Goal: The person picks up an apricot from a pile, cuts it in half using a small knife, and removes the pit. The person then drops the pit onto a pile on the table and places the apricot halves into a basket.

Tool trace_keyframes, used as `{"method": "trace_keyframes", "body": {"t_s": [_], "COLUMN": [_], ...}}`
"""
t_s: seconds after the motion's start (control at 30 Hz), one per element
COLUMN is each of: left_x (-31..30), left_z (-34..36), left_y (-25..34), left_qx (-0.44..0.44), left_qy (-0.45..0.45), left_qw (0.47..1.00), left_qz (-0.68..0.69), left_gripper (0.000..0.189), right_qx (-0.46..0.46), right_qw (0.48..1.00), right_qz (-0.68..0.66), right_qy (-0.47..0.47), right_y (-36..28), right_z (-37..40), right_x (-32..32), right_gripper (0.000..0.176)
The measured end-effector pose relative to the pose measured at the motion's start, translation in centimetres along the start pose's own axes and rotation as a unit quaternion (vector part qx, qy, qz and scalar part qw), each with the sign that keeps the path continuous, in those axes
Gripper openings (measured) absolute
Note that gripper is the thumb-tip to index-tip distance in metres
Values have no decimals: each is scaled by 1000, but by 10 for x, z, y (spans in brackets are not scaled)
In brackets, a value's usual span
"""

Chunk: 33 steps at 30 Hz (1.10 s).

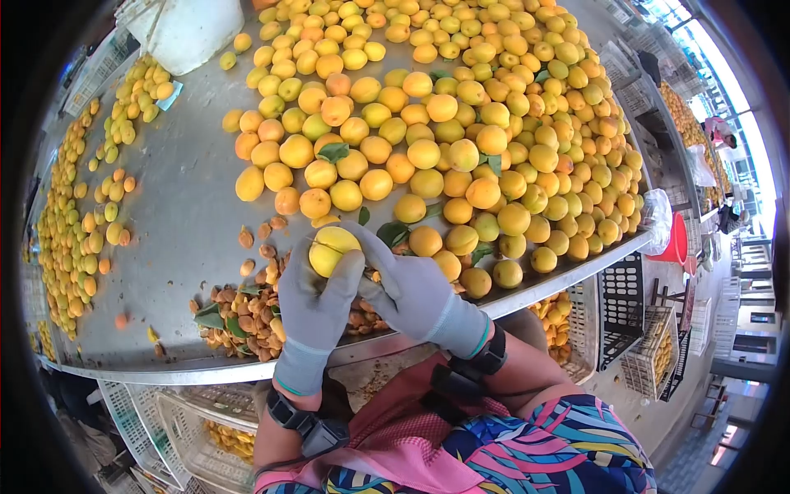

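Note:
Both hands wear grey gloves and meet at the table's near edge. My left hand (317, 300) is closed around a yellow apricot (331, 250), whose top shows a thin line across the skin. Against it, my right hand (415, 288) has its fingers bent together; what they pinch, if anything, is hidden. Beneath and beside the hands lies a pile of brown pits (251, 317) with some green leaves. Just beyond them, many whole apricots (440, 107) cover the metal table (189, 222).
More apricots (70, 214) lie along the table's left side. A white bucket (193, 33) stands at the back left. Below the near edge are crates (197, 428) holding orange fruit pieces. At the right are a red basin (676, 239), black crates and a distant person (720, 136).

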<state>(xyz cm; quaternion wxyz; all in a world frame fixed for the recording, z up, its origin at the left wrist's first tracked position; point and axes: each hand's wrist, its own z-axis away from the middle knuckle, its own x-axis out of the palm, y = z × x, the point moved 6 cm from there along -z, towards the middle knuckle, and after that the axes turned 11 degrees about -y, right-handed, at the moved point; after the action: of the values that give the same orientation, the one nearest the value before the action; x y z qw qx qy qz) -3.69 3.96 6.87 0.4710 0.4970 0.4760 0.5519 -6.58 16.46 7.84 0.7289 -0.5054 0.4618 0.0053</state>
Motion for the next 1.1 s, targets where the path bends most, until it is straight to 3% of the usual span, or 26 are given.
{"method": "trace_keyframes", "body": {"t_s": [0.23, 0.3, 0.43, 0.5, 0.53, 0.6, 0.73, 0.8, 0.9, 1.03, 1.1], "left_x": [-4, -3, 5, 6, 6, 7, 6, 7, 8, 6, 3], "left_z": [-2, -3, -2, -1, 0, 3, 8, 12, 13, 8, 5], "left_y": [0, 4, 0, 5, 3, 4, 5, 4, -1, -2, -10], "left_qx": [9, -21, -36, -34, -35, 7, 32, 21, 13, -39, -71], "left_qy": [19, 1, -28, -53, -54, -77, -108, -147, -162, -123, -86], "left_qw": [999, 998, 999, 997, 997, 996, 993, 985, 987, 991, 992], "left_qz": [-48, -62, -21, -50, -49, -34, -24, -83, -3, -18, 64], "left_gripper": [32, 36, 36, 34, 34, 34, 37, 40, 41, 41, 41], "right_qx": [0, -20, -4, -119, -117, -96, -48, -158, -181, -107, -72], "right_qw": [1000, 996, 986, 982, 982, 977, 969, 963, 963, 965, 975], "right_qz": [-16, -82, -164, -142, -142, -181, -208, -208, -194, -226, -194], "right_qy": [1, 17, -14, 34, 34, -52, -123, -73, -49, -83, -76], "right_y": [0, -3, 3, 2, 3, 4, 3, -3, -11, -3, -2], "right_z": [3, 3, 2, 4, 6, 4, 3, 2, 3, -4, -5], "right_x": [3, -1, -1, 1, 1, 3, 1, -4, -10, -8, -8], "right_gripper": [76, 83, 80, 72, 72, 65, 66, 66, 68, 68, 66]}}
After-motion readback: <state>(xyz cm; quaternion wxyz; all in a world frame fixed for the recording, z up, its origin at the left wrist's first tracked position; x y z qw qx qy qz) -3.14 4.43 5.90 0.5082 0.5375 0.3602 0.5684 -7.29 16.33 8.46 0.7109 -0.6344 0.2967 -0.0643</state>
